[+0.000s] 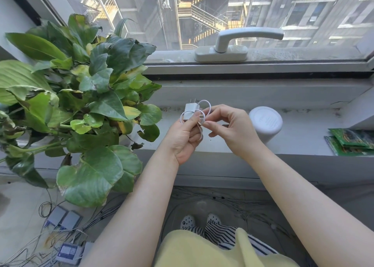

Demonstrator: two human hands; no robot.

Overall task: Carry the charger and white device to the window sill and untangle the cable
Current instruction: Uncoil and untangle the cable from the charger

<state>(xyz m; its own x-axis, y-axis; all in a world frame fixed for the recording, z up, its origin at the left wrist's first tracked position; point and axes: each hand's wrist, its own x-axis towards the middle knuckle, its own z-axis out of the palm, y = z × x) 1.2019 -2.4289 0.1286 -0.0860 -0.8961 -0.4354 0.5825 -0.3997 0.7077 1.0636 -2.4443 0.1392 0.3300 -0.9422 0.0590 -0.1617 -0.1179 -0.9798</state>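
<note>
Head view: left grip (185, 137) holds light charger (190, 113); right grip (228, 125) pinches limp, springy cable (204, 107) beside it.

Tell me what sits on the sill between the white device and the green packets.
Nothing: in the head view the window sill is bare between the white device and the green packets.

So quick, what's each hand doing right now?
Left hand: closed, holding the charger and cable.
Right hand: fingers pinching the cable.
</note>
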